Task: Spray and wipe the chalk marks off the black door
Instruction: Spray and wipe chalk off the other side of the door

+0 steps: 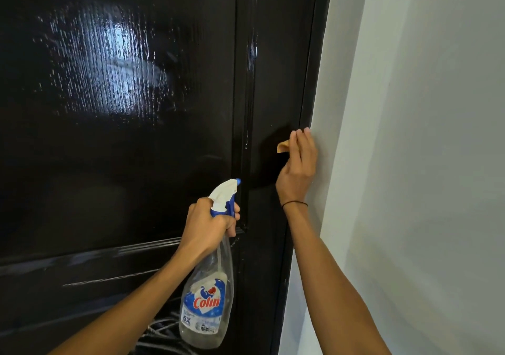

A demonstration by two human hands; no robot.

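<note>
Wiping the right edge of the black door [136,163] with an orange cloth [282,147] under the flat, straight fingers of the right hand [296,168]; left hand [207,226] curled around the spray bottle [207,294]. Best done with firm overlapping strokes, then down to the chalk marks [161,330] near the bottom.

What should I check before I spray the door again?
1. Left hand grips the bottle at its neck: ok.
2. Nozzle faces the door: ok.
3. Liquid left in the bottle: ok, though low.
4. Cloth under the right hand, against the door's right edge: ok.
5. Chalk marks remain low on the door, behind the bottle: not ok.
6. Upper panel wet and clean: wet, but glare hides any chalk: cannot tell.
</note>
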